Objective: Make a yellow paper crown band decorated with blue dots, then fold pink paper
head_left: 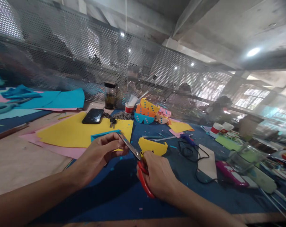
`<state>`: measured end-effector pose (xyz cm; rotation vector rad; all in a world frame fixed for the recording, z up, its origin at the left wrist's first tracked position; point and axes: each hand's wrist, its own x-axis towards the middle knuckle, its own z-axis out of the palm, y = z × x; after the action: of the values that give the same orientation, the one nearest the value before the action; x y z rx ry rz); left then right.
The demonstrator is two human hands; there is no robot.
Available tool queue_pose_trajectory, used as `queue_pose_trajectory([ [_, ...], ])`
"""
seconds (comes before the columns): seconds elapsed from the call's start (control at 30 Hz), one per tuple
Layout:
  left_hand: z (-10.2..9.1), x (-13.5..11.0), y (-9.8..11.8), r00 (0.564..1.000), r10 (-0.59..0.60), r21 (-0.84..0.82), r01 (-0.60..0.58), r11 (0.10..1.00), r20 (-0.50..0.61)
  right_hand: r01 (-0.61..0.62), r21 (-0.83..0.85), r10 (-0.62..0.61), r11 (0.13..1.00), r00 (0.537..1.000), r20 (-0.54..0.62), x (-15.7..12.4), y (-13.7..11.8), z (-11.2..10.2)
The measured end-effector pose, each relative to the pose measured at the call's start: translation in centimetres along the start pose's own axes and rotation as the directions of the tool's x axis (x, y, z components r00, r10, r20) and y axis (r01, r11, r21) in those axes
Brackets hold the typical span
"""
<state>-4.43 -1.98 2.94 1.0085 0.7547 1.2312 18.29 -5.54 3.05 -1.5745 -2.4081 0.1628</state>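
My right hand (157,175) grips red-handled scissors (137,159), their blades pointing up and left toward my left hand. My left hand (102,154) pinches a piece of blue paper (102,135) at the blade tips. Under it lies a large yellow sheet (72,130) on pink paper. A folded yellow paper piece (153,146) rests just beyond my right hand on the dark blue table cover (124,189).
A black phone (93,116) and keys (112,121) lie on the yellow sheet. Behind are a dark jar (110,95), a red cup (128,108) and decorated paper shapes (150,115). A black cable (192,154), a pink device (230,173) and cups (220,128) sit right. Other people sit beyond the perforated screen.
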Motion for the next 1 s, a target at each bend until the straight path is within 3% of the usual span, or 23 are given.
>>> queue_pose_trajectory([
  [1.0,0.01,-0.17,-0.08,0.997,0.032,-0.011,-0.031,0.999,0.066,-0.029,0.006,0.029,1.0,1.0,0.007,-0.22,-0.28,-0.02],
])
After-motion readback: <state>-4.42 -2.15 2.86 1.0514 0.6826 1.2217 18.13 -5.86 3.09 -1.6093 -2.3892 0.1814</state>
